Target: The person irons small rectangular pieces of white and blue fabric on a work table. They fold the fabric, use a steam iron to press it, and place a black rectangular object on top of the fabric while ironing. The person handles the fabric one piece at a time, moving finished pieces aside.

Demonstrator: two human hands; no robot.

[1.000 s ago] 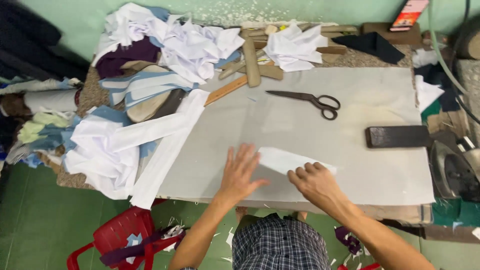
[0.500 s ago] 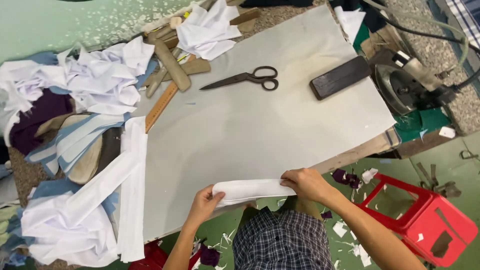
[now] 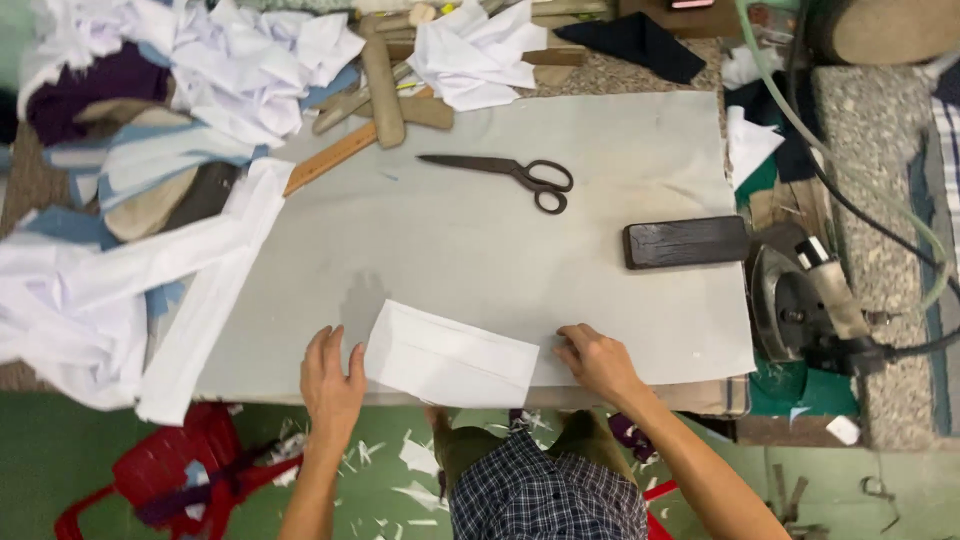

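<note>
A folded white cloth piece (image 3: 452, 355) lies flat at the near edge of the grey work table (image 3: 470, 250). Its long axis runs left to right, with the right end tilted slightly toward the person. The left hand (image 3: 331, 378) rests open and flat against its left end. The right hand (image 3: 597, 360) presses loosely curled fingers on the table at its right end. Scissors (image 3: 510, 174) lie well apart, blades pointing left

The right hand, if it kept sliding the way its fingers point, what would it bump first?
The right hand points left along the table edge, so it would probably meet the white folded cloth first; its fingertips look nearly at that cloth's right edge.
</note>
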